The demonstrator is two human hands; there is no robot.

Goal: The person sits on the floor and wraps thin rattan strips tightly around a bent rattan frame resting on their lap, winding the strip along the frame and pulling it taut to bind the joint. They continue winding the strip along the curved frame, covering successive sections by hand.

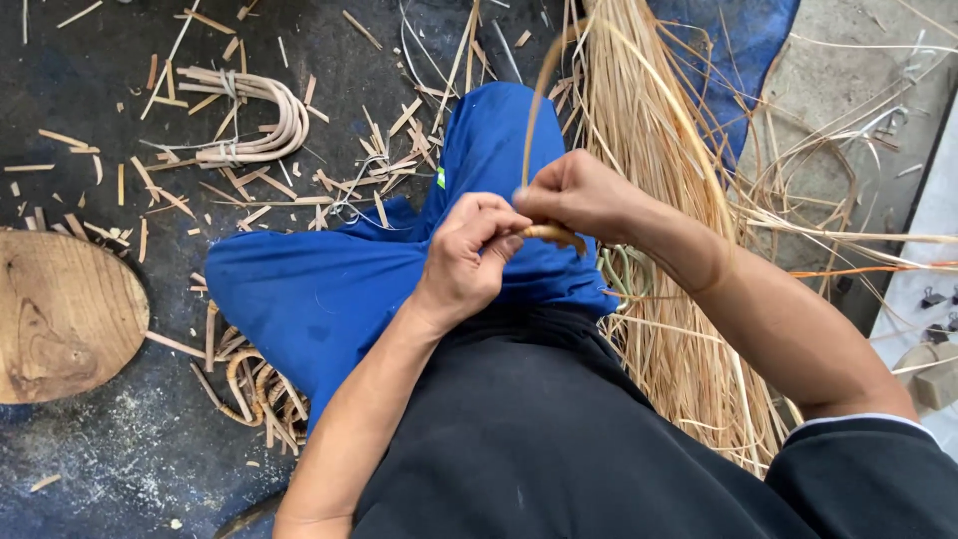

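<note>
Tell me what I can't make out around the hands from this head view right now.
- Where the cane strip is gripped: hidden inside the fingers of the left hand and right hand.
- Right hand's near edge: blurred.
- The strip's far end: lost among the loose cane bundle.
- Coiled cane by the knee: partly hidden under the blue trouser leg.
- Round wooden slab: cut off by the left edge.

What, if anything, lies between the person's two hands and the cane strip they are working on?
Nothing visible does. The left hand and right hand both pinch the cane strip directly, above the blue trouser leg. The bundle of loose cane strands lies to the right side, apart from the grip.
</note>
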